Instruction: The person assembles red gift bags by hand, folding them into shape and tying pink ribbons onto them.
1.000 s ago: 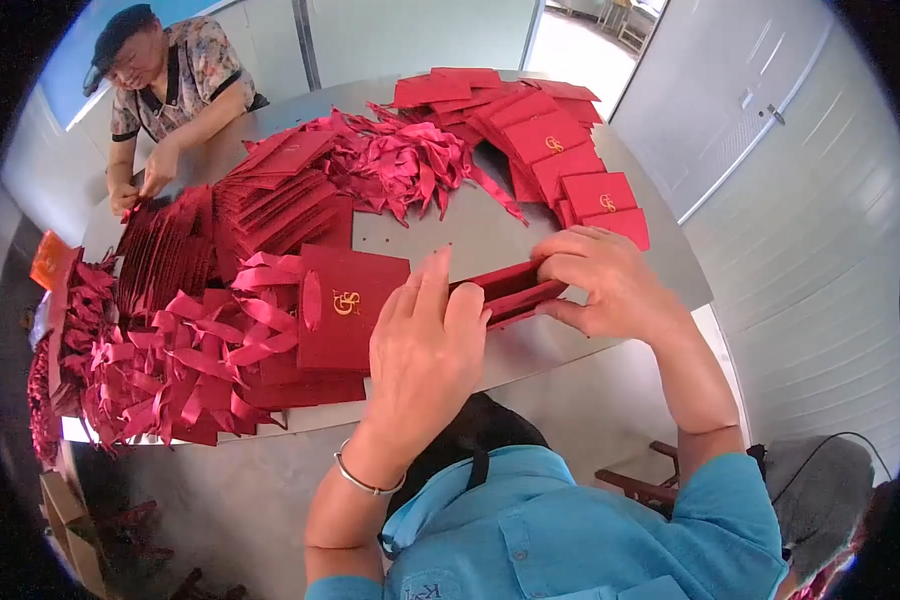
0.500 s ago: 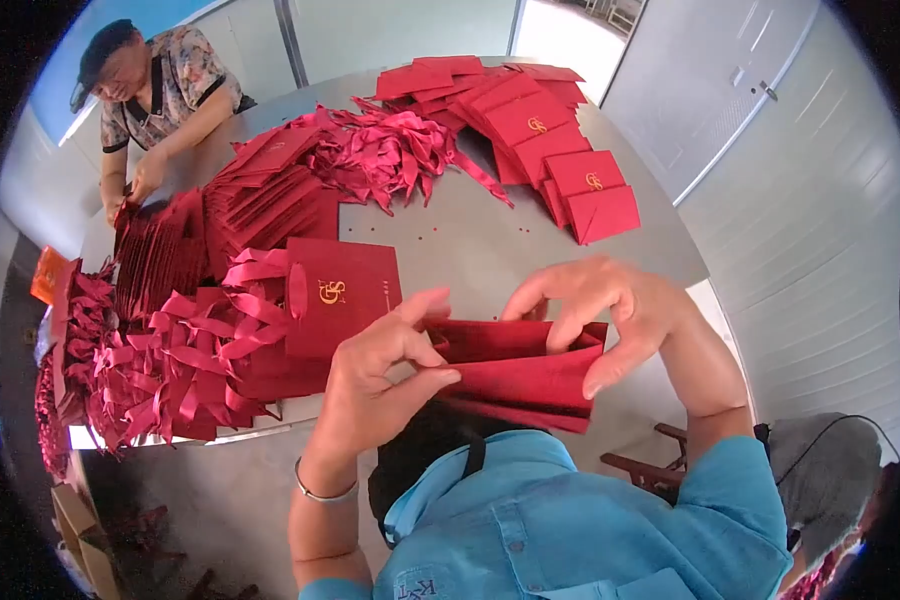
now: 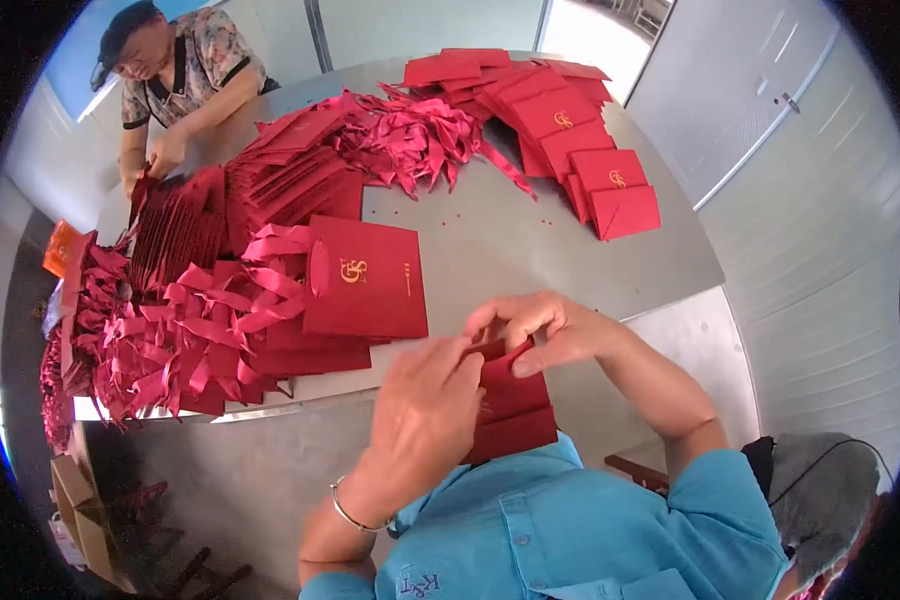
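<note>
A small red paper gift bag [image 3: 510, 412] hangs in front of my chest with its top edge up. My left hand [image 3: 425, 400] is closed on its upper left side, palm turned inward, and covers much of that side. At the upper right edge, my right hand [image 3: 555, 325] pinches the bag between thumb and fingers, where a curled red strip shows. My fingertips nearly meet at the rim. Just beyond, a larger red bag with a gold logo [image 3: 385, 285] lies on top of a stack on the table.
Bags with ribbon handles [image 3: 195, 335] crowd the table's left side. Loose red ribbons [image 3: 410, 140] are heaped at the back, beside piled folded bags [image 3: 625, 200] on the right. Across the grey table [image 3: 590, 265], a person [image 3: 195, 75] handles upright bags [image 3: 175, 225].
The bag has gone from wide open and sideways to upright and narrower, closer to my body. Both hands have come together at its rim. The view has shifted slightly.
</note>
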### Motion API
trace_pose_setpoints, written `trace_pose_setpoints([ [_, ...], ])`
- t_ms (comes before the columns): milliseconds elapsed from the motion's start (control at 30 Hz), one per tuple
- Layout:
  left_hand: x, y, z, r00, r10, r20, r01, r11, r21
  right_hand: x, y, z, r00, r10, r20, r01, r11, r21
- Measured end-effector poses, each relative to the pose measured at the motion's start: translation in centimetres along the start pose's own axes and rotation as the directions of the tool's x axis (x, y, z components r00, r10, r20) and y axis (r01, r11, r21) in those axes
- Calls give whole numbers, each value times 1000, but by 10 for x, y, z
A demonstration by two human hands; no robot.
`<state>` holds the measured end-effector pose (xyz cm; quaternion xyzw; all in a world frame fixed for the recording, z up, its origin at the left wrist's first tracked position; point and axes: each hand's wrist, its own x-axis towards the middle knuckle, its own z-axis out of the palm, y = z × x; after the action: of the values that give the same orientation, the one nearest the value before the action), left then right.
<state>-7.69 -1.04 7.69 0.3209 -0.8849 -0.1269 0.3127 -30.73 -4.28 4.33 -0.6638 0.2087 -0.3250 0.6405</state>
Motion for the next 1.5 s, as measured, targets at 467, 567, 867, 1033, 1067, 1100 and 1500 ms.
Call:
trace_pose_setpoints([
  [467, -32, -27, 40, 923, -250, 291, 335, 894, -296, 45, 1, -51, 921, 14, -389, -196, 881, -432],
  [567, -36, -29, 25, 918, -327, 225, 382, 881, -280, 84, 29, -106, 844, -343, -413, -145, 595, -790],
  [867, -62, -49, 9, 868, -462, 179, 495, 788, -367, 181, 46, -137, 751, -632, -192, -85, 196, -977],
  [1033, -58, -46, -2, 847, -496, 192, 530, 764, -367, 212, 36, -158, 878, -469, 91, -47, -275, -960],
  [1067, -60, -46, -2, 855, -487, 180, 518, 779, -354, 213, 37, -161, 879, -466, 101, -38, -280, -959],
  [1100, -61, -47, -2, 863, -477, 168, 505, 793, -340, 213, 37, -163, 894, -436, 103, -24, -276, -961],
  [1500, -51, -53, 2, 851, -451, 270, 519, 803, -294, 207, -11, -157, 584, -249, -773, 105, 967, -232],
])
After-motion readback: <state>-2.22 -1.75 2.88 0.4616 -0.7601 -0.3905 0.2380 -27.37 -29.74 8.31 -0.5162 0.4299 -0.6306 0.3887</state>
